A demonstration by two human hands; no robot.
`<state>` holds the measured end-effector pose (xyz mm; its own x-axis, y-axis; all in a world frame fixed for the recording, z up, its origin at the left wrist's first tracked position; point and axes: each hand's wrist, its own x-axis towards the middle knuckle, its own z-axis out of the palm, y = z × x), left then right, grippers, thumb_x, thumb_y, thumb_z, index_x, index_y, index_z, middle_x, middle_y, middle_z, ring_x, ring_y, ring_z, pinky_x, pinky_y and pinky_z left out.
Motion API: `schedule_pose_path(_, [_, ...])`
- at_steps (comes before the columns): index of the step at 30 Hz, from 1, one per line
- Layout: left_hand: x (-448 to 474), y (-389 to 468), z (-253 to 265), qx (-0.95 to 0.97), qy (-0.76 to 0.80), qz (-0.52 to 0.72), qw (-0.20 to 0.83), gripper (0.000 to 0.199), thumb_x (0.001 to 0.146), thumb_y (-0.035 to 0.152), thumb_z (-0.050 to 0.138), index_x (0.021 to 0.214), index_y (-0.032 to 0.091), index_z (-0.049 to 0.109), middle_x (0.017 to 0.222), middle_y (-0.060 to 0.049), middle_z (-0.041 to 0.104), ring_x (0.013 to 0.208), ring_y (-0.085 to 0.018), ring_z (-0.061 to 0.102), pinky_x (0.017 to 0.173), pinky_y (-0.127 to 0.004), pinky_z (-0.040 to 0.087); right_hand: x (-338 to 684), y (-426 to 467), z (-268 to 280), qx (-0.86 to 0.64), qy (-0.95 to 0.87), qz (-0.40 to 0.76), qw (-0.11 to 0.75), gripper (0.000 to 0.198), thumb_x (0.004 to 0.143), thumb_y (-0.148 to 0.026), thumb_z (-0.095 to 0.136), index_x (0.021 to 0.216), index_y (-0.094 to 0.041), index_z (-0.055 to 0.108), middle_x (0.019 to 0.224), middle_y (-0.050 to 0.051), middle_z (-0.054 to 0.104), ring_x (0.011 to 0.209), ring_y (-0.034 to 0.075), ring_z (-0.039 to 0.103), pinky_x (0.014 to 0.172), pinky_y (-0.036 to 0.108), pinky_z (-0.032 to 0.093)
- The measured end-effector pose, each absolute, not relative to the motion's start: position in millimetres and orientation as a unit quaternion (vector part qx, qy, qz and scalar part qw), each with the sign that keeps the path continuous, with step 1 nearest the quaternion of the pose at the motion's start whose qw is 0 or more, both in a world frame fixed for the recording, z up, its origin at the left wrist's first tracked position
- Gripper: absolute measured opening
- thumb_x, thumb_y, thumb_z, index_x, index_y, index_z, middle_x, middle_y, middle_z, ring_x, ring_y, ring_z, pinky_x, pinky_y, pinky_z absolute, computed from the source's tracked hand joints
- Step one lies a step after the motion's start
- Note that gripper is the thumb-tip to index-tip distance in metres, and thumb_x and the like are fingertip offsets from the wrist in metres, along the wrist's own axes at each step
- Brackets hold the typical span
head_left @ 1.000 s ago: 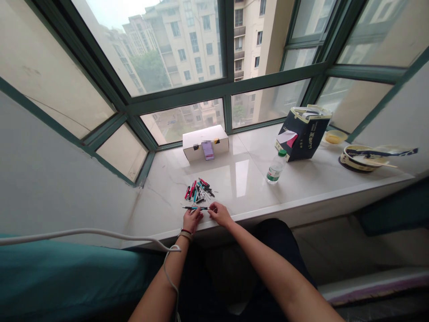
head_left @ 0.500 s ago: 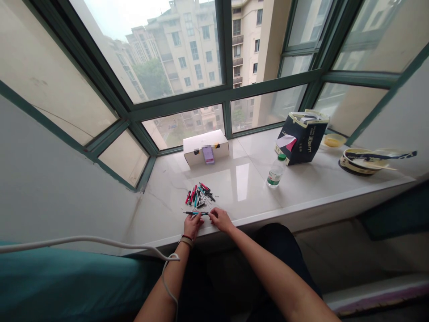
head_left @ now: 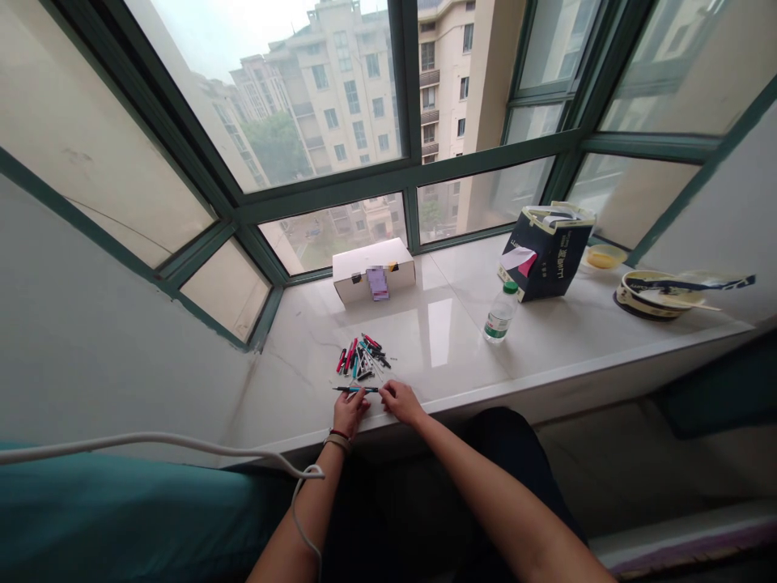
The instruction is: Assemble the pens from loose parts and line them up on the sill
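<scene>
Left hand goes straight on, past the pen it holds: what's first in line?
Likely the pile of pens, just beyond the pen in the left hand; height over the sill is unclear.

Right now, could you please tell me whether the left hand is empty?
No, the left hand holds a pen in its fingers, near the pile of pens.

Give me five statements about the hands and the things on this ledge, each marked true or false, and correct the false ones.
1. The left hand holds a pen. True.
2. The right hand grips the bottle. False: its fingers are close to one end of the pen.
3. A pile of pen-like pieces lies beyond the hands. True.
4. The bottle's cap is red. False: it is green.
5. In the picture, the white box stands left of the bottle. True.
</scene>
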<state>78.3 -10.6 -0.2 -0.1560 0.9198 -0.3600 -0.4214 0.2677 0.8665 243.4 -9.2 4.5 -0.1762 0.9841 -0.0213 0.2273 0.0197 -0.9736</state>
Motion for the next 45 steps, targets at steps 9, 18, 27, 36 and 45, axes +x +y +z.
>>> schedule_pose_path(9, [78.1, -10.2, -0.3, 0.226, 0.505, 0.563, 0.614, 0.045, 0.055, 0.031, 0.087, 0.086, 0.016, 0.058, 0.074, 0.0, 0.067, 0.052, -0.005, 0.056, 0.059, -0.021, 0.052, 243.8, -9.0, 2.6, -0.5, -0.601, 0.481, 0.396, 0.019, 0.089, -0.035, 0.053, 0.078, -0.021, 0.059, 0.06, -0.002, 0.064, 0.053, 0.014, 0.063, 0.058, 0.024, 0.048])
schedule_pose_path(18, [78.0, -9.8, -1.1, 0.231, 0.504, 0.562, 0.613, 0.044, 0.055, 0.031, 0.087, 0.086, 0.016, 0.058, 0.072, 0.001, 0.065, 0.052, -0.005, 0.055, 0.058, -0.021, 0.052, 244.0, -9.6, 5.0, -0.504, -0.603, 0.474, 0.396, 0.015, 0.088, -0.032, 0.055, 0.078, -0.021, 0.057, 0.058, -0.003, 0.062, 0.051, 0.013, 0.062, 0.056, 0.022, 0.047])
schedule_pose_path(27, [79.2, -11.3, 1.8, 0.231, 0.509, 0.566, 0.606, 0.048, 0.053, 0.032, 0.088, 0.086, 0.014, 0.058, 0.074, -0.001, 0.067, 0.052, -0.005, 0.056, 0.058, -0.021, 0.053, 243.0, -9.8, 1.1, -0.492, -0.606, 0.475, 0.406, 0.01, 0.084, -0.029, 0.06, 0.089, -0.021, 0.056, 0.075, -0.002, 0.065, 0.053, 0.012, 0.063, 0.054, 0.022, 0.046])
schedule_pose_path(36, [79.1, -11.5, 2.3, 0.236, 0.504, 0.562, 0.612, 0.047, 0.054, 0.031, 0.087, 0.087, 0.015, 0.057, 0.072, 0.001, 0.066, 0.052, -0.005, 0.055, 0.058, -0.021, 0.052, 242.9, -9.9, 2.3, -0.505, -0.604, 0.477, 0.391, 0.012, 0.088, -0.031, 0.055, 0.083, -0.02, 0.057, 0.066, -0.002, 0.065, 0.053, 0.012, 0.062, 0.055, 0.021, 0.046])
schedule_pose_path(45, [78.6, -10.8, 0.3, 0.239, 0.509, 0.558, 0.61, 0.05, 0.052, 0.032, 0.088, 0.087, 0.015, 0.057, 0.071, 0.002, 0.065, 0.053, -0.005, 0.055, 0.059, -0.022, 0.052, 241.4, -9.7, 1.9, -0.521, -0.607, 0.467, 0.378, 0.01, 0.088, -0.025, 0.056, 0.081, -0.019, 0.06, 0.066, -0.001, 0.066, 0.052, 0.011, 0.062, 0.056, 0.02, 0.046])
